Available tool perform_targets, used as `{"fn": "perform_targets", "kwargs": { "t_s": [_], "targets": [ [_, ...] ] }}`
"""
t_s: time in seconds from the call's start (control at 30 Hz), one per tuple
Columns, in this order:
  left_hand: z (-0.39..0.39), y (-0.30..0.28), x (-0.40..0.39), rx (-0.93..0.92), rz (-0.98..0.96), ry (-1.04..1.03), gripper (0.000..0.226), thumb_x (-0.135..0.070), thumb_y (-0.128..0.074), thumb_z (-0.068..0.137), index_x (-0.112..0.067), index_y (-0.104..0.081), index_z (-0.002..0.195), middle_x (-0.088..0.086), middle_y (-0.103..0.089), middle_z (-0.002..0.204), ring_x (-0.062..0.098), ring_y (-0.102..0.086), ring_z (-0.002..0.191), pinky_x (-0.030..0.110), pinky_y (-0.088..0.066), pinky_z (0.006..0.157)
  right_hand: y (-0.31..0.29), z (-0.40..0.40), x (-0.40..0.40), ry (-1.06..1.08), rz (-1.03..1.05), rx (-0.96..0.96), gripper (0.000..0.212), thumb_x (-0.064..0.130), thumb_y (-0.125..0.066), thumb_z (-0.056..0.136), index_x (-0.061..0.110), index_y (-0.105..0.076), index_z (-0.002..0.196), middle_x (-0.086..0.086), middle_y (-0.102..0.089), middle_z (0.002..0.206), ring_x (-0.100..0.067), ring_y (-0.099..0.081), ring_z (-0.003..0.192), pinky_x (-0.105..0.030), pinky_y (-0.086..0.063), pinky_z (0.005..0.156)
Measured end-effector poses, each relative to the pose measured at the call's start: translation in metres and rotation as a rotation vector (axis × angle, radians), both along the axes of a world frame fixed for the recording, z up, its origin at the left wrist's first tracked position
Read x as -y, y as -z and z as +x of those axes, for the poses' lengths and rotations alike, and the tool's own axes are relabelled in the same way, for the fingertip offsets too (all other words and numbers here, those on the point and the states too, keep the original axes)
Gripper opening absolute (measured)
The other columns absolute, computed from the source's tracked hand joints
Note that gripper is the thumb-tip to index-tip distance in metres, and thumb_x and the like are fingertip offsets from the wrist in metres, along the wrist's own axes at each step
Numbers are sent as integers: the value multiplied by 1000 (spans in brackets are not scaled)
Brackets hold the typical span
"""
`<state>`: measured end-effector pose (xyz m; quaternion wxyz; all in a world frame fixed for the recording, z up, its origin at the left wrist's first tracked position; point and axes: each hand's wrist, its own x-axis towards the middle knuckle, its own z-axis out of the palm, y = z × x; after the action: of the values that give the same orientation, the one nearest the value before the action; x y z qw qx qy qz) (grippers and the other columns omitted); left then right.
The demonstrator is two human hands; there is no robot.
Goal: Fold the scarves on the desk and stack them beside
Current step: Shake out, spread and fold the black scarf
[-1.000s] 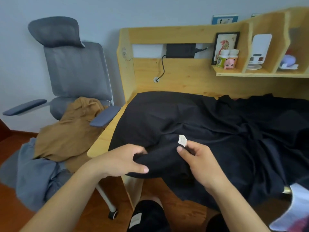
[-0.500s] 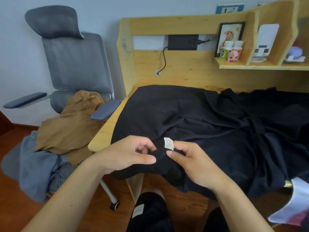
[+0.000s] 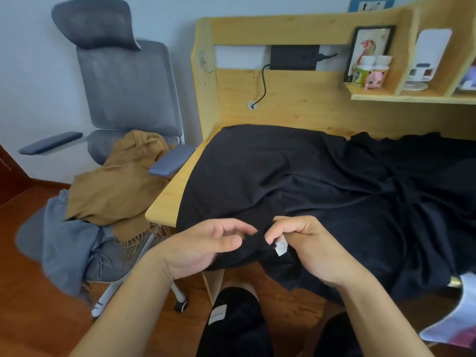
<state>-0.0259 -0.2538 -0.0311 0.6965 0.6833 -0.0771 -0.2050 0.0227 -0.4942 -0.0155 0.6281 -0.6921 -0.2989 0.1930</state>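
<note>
A large black scarf [image 3: 322,184] is spread in loose folds over most of the wooden desk [image 3: 167,199], its near edge hanging over the front. My right hand [image 3: 304,243] pinches that near edge beside a small white label [image 3: 280,244]. My left hand [image 3: 206,243] is just to the left of it, fingers apart and curled, palm turned up, touching the same edge without a clear grip. A brown fringed scarf [image 3: 121,186] and a grey-blue scarf [image 3: 67,243] lie heaped on the chair to the left.
A grey office chair [image 3: 123,81] stands close against the desk's left end. The desk has a tall wooden back panel with a black cable [image 3: 262,86] and a shelf [image 3: 412,96] holding a picture frame, bottles and a pink figure. My knees are below the desk edge.
My hands have drawn closer together along the scarf's near edge. The label has turned from standing up to hanging below my right fingers. My left hand has loosened its pinch.
</note>
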Motion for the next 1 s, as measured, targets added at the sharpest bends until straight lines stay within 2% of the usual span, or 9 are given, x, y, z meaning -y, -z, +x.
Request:
{"fn": "perform_targets", "kwargs": {
  "t_s": [0.1,0.2,0.27,0.4,0.57,0.67,0.77,0.87,1.0],
  "targets": [
    [-1,-1,13,-9,20,64,75,-54,-70,89,-23,-44,153,2,-56,149,18,-45,144,45,-26,124,-3,-3,0,-70,-37,5,46,-21,-39,92,4,-73,73,4,-69,78,-10,-67,81,-25,-49,80],
    [2,-6,19,-43,1,120,70,-49,-63,95,-23,-38,156,6,-55,150,22,-45,144,45,-28,123,-6,-6,-1,-148,-108,53,46,-17,-40,94,7,-74,75,0,-72,89,-15,-69,92,-43,-53,93],
    [4,-5,19,-64,19,135,56,-44,-55,102,-19,-47,151,12,-58,145,27,-50,140,50,-32,121,-9,-8,1,-192,-97,29,46,-21,-37,91,4,-71,73,8,-73,97,-10,-68,100,-38,-52,94],
    [6,3,11,-61,127,93,39,-28,-57,104,-13,-60,139,9,-65,137,25,-57,132,45,-39,117,-7,-4,9,-110,-128,28,48,-20,-39,86,12,-68,66,7,-62,75,-8,-58,76,-25,-44,80],
    [1,-3,1,136,122,-282,23,-7,-76,87,-22,-75,104,-1,-74,105,11,-68,102,22,-51,88,1,-1,4,-27,-120,9,49,-17,-38,89,12,-75,74,2,-68,78,-10,-62,80,-24,-46,82],
    [-8,-11,-5,185,19,-387,38,-9,-79,76,-19,-72,112,-5,-73,111,8,-65,111,17,-50,90,1,-3,-1,5,-89,-91,46,-11,-39,99,13,-77,105,0,-77,105,-13,-70,104,-25,-52,94],
    [-15,-18,-14,176,35,-411,43,-9,-79,77,-18,-73,119,-4,-73,123,10,-63,123,27,-48,102,6,1,-2,55,-28,-177,51,-2,-48,102,34,-57,137,-2,-74,115,-19,-70,109,-31,-53,98],
    [-21,-13,-28,144,216,-507,30,-12,-73,91,-26,-77,117,-4,-75,119,18,-66,120,47,-47,109,14,8,5,150,-188,-29,45,12,-62,99,40,-58,133,4,-71,85,-14,-68,81,-32,-53,83],
    [-19,6,-42,298,393,-1131,23,-16,-63,99,-35,-76,98,-10,-75,99,14,-68,100,44,-56,93,12,8,15,3,-523,166,29,11,-63,98,35,-73,110,12,-75,99,-6,-71,94,-29,-57,87]
  ]
}}
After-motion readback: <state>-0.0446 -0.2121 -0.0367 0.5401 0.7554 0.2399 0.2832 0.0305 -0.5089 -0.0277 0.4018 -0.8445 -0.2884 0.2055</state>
